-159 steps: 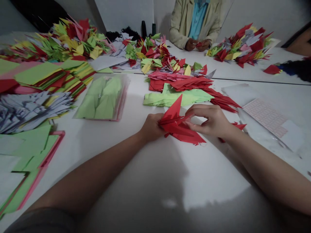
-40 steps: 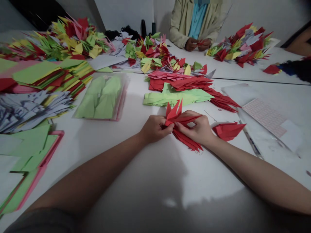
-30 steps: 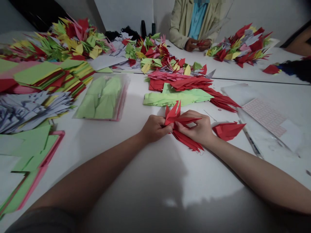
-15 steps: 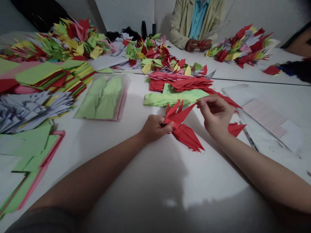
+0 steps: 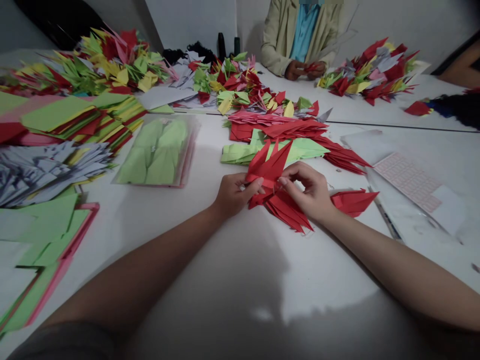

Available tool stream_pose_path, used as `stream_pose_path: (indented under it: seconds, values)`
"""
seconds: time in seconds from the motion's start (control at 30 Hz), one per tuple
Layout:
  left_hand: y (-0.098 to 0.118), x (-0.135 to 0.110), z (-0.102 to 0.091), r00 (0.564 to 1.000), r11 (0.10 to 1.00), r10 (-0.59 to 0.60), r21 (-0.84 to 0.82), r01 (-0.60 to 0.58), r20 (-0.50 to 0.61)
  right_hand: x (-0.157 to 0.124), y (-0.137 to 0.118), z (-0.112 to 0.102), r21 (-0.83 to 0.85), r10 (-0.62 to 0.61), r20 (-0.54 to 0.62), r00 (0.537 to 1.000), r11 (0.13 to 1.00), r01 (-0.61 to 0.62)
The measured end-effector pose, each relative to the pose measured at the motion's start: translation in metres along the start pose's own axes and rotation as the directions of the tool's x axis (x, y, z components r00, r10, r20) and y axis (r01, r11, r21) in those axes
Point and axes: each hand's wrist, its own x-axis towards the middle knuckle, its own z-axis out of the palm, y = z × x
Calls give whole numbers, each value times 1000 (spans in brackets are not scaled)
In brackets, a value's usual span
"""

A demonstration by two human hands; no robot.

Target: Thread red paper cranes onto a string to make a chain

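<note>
The left hand and right hand both pinch a pointed red folded-paper piece over a small stack of finished red folded pieces. Stacks of flat coloured paper sheets lie unfolded nearby.

I saw a craft workroom: a white table, folded-paper heaps at 11 and 1 o'clock, sheet stacks at 9, and a person folding at 12.

The folded paper is plain red, like the stack under it and the lone piece beside. The desk is white. Beyond lie pale green folds, a grey-white pile, a sheet with a pink grid (fine squares), and a heap mixing red, yellow, green, grey; the far person's jacket is beige
</note>
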Motion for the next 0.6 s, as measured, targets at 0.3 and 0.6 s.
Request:
stream_pose_path:
  seconds: [0.3,0.6]
  values:
    - [2,0,2,990,992,-114,-52,119,85,-2,-2,2,-41,8,23,1000,999,-7]
    - [2,0,1,996,995,-84,-56,86,31,-2,4,6,53,199,45,979,978,-201]
